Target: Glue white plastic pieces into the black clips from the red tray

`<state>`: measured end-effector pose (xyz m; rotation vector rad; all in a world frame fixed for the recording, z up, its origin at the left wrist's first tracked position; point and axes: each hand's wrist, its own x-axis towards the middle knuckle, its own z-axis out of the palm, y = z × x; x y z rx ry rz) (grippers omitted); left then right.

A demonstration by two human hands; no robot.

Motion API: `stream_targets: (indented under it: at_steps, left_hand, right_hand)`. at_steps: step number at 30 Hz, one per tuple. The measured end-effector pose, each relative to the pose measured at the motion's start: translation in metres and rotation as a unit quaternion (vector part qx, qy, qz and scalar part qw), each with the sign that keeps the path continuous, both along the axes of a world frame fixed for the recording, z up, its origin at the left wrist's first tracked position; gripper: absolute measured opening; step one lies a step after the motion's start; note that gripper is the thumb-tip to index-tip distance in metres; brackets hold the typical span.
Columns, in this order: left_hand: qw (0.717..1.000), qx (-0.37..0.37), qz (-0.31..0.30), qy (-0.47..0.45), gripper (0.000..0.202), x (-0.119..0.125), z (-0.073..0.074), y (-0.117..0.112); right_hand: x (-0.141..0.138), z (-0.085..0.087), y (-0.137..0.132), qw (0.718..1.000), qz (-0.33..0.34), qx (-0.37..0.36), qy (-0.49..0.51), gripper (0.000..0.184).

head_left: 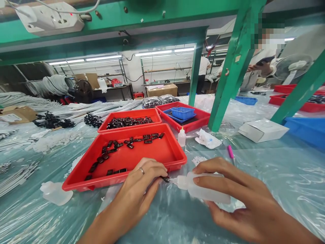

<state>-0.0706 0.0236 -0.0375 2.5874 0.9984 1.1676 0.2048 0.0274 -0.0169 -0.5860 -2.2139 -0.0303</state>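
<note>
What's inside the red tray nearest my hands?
Small black pieces lie along the back, left and front of the red tray. Your left hand covers part of its front, hiding anything there.

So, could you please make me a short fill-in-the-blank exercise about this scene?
1. The right hand grips a ____ whose nozzle is at the small dark piece.
2. The left hand wears a metal ____ on one finger.
3. The tray nearest the hands is coloured ____.
4. The small basket just left of the thick green post is coloured ____.

Missing words: bottle; ring; red; blue.
</note>
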Motion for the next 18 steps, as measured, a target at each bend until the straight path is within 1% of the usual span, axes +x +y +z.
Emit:
stream_targets:
  at_steps: [3,6,9,11,13,14,16,18]
  left_hand:
    - [1.0,-0.007,0.004,-0.002,0.027,0.0,0.0,-0.001]
    - [1.0,-0.016,0.008,-0.005,0.026,0.0,-0.001,-0.002]
    - [0.999,-0.026,0.017,-0.013,0.025,-0.001,-0.005,-0.002]
    - [0.999,-0.024,0.029,-0.014,0.023,-0.002,-0.009,-0.001]
    - [0.999,0.003,0.048,-0.007,0.018,-0.002,-0.011,0.002]
    - [0.998,0.027,0.052,-0.004,0.017,-0.002,-0.012,0.004]
    - [0.996,0.069,0.051,-0.009,0.017,0.0,-0.013,0.008]
    - [0.995,0.095,0.035,-0.023,0.02,0.0,-0.013,0.012]
  right_hand:
    - [-0.001,0.0,-0.001,1.0,0.002,-0.002,-0.004,0.039]
    - [0.002,0.005,0.0,1.0,-0.004,-0.026,0.01,0.039]
    - [0.012,0.01,0.01,0.996,-0.035,-0.053,0.066,0.036]
    - [0.022,0.009,0.025,0.981,-0.058,-0.109,0.147,0.031]
    - [0.033,0.004,0.045,0.952,-0.074,-0.185,0.233,0.025]
    - [0.04,0.0,0.056,0.936,-0.08,-0.216,0.266,0.025]
    - [0.052,-0.012,0.079,0.921,-0.103,-0.242,0.288,0.031]
    - [0.061,-0.027,0.098,0.913,-0.139,-0.255,0.288,0.035]
